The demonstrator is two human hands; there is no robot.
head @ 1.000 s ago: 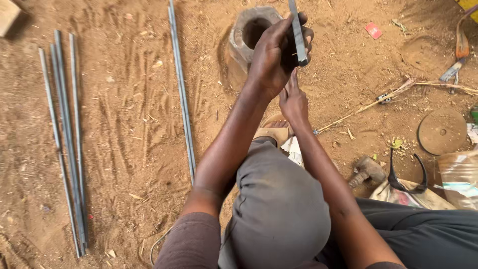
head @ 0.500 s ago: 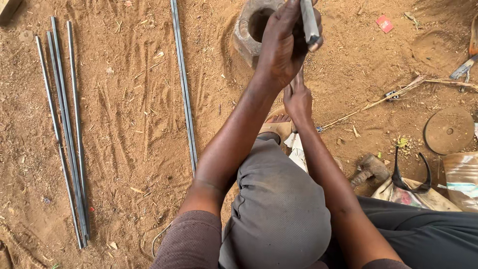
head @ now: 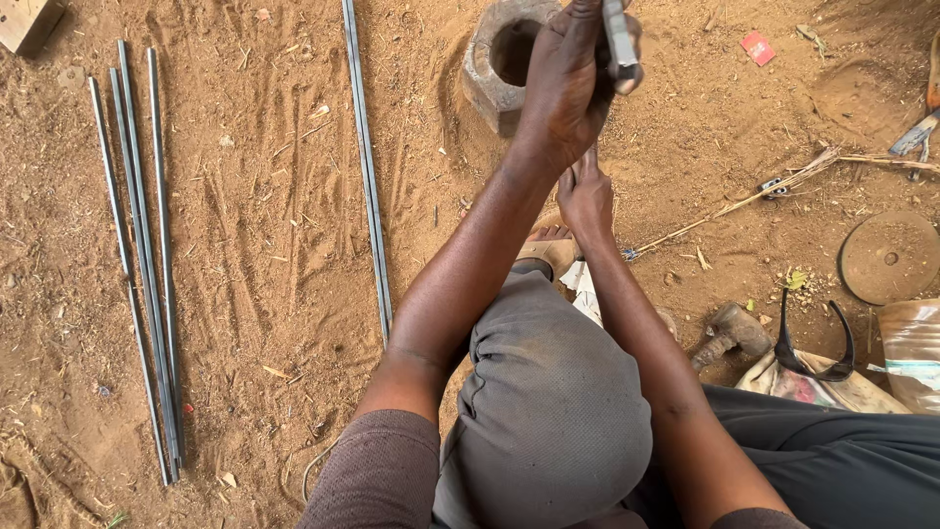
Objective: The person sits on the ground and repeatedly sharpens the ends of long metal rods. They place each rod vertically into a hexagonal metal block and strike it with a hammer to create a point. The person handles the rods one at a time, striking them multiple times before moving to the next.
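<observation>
My left hand [head: 568,88] is raised over the sandy ground, closed around a short grey metal bar [head: 619,39] that sticks up past the frame's top edge. Just beyond it, a large grey metal ring with a round hole [head: 494,59] lies half sunk in the sand. My right hand [head: 586,201] is lower, beside my sandalled foot [head: 548,245], fingers pointing toward the left wrist. Its grip is hidden. My bent knee in grey trousers [head: 548,411] fills the lower middle.
One long thin steel rod [head: 367,176] lies on the ground to the left, and a bundle of several rods [head: 142,264] lies farther left. At right are a rusty disc [head: 889,257], dark goggles [head: 813,343], a hammer head [head: 729,328], a straw stalk [head: 744,201] and a bag.
My left hand has lifted the metal bar higher and slightly right, toward the top edge of the frame. The right hand stays by the foot.
</observation>
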